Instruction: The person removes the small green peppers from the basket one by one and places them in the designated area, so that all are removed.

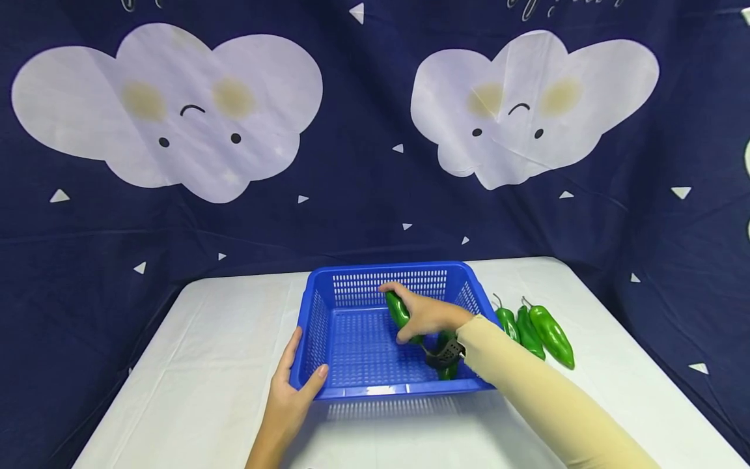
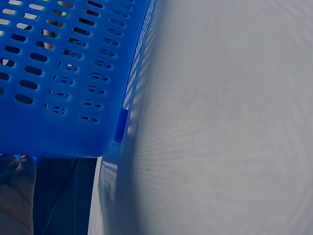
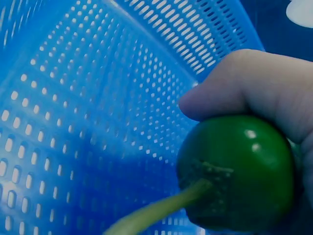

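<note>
My right hand [image 1: 430, 314] grips a glossy green pepper [image 1: 398, 309] inside the blue plastic basket [image 1: 389, 391]. In the right wrist view the pepper [image 3: 239, 171] shows its stem end toward the camera, with the thumb [image 3: 220, 98] lying along it. Another green pepper [image 1: 448, 372] lies in the basket's right part, partly hidden beneath my right wrist. My left hand [image 1: 288, 391] holds the basket's left front corner, thumb over the rim and fingers along the outer side. In the left wrist view only a bit of that hand [image 2: 17, 196] shows beside the basket wall [image 2: 63, 132].
Several green peppers [image 1: 551, 335] lie on the white tablecloth [image 1: 193, 365] just right of the basket, stems toward the back. A dark blue curtain [image 1: 363, 215] with white clouds hangs behind the table. The table's back edge runs close behind the basket.
</note>
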The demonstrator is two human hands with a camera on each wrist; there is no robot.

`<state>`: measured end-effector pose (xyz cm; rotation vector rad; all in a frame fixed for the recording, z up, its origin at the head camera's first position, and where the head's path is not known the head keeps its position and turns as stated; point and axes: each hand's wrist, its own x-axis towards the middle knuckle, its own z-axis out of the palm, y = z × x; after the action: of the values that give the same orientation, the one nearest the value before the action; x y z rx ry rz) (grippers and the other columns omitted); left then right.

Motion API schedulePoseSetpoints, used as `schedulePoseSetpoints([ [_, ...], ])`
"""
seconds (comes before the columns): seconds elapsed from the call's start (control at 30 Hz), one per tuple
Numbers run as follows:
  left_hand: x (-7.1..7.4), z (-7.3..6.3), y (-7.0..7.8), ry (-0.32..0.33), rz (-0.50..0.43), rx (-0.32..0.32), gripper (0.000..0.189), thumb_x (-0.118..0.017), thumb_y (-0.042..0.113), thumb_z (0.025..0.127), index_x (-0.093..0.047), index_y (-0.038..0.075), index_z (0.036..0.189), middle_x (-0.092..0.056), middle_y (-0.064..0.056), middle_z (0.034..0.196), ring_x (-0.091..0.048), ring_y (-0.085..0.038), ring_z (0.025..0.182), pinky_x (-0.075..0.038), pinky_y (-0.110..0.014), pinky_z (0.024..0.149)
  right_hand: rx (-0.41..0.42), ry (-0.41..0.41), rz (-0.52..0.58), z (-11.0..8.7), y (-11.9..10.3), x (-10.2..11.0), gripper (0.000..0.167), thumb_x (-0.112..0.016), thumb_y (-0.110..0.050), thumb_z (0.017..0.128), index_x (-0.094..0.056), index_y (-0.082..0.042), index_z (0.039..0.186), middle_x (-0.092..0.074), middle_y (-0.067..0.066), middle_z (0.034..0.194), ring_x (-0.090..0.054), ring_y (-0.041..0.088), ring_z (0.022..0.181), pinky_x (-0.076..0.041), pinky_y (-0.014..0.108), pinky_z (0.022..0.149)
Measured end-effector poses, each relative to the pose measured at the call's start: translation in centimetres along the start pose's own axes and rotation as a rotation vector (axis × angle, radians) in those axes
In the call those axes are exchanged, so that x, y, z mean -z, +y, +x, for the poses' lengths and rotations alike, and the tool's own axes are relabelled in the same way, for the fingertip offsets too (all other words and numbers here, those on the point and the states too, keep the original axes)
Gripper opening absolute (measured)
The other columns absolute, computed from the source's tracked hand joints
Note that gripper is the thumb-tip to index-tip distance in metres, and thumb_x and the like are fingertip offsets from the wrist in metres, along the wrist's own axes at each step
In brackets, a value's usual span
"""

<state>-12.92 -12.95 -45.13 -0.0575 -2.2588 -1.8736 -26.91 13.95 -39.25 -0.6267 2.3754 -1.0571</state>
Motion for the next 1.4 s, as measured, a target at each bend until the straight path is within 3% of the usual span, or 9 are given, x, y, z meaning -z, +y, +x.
schedulePoseSetpoints([
  [0.53,0.1,-0.1,0.1,-0.003,-0.013,0.000,0.080,-0.069,0.018,0.093,-0.023,0.017,0.159,-0.019,-0.015,0.165,-0.018,-0.043,0.151,-0.018,-0.064,0.120,0.042,0.070,-0.056,-3.4,-1.5,2.0,0.102,-0.080,-0.005,0.072,-0.024,-0.043,0.149,-0.044,0.011,0.133,-0.057,0.027,0.088,-0.057,0.034,0.067],
  [0.87,0.1,-0.1,0.1,-0.007,-0.009,-0.001,0.081,-0.069,0.019,0.092,-0.023,0.017,0.159,-0.019,-0.015,0.165,-0.017,-0.044,0.151,-0.017,-0.066,0.120,0.044,0.108,-0.084,-6.6,-1.0,4.4,0.102,-0.081,-0.008,0.074,-0.021,-0.034,0.152,-0.042,0.014,0.135,-0.056,0.027,0.093,-0.056,0.034,0.073],
  [1.13,0.1,0.0,0.1,-0.009,-0.003,-0.004,0.081,-0.069,0.021,0.093,-0.022,0.015,0.159,-0.017,-0.015,0.166,-0.017,-0.045,0.151,-0.018,-0.065,0.119,0.042,0.141,-0.025,-9.0,0.0,6.2,0.104,-0.079,-0.003,0.073,-0.019,-0.034,0.152,-0.046,0.017,0.126,-0.060,0.023,0.080,-0.058,0.036,0.069],
  [1.4,0.1,0.0,-0.1,-0.005,0.003,0.006,0.081,-0.069,0.022,0.093,-0.022,0.018,0.159,-0.018,-0.013,0.166,-0.017,-0.043,0.152,-0.017,-0.065,0.120,0.060,0.174,-0.031,-11.1,1.4,7.0,0.103,-0.081,-0.004,0.073,-0.020,-0.030,0.151,-0.050,0.019,0.121,-0.062,0.023,0.079,-0.059,0.036,0.068],
])
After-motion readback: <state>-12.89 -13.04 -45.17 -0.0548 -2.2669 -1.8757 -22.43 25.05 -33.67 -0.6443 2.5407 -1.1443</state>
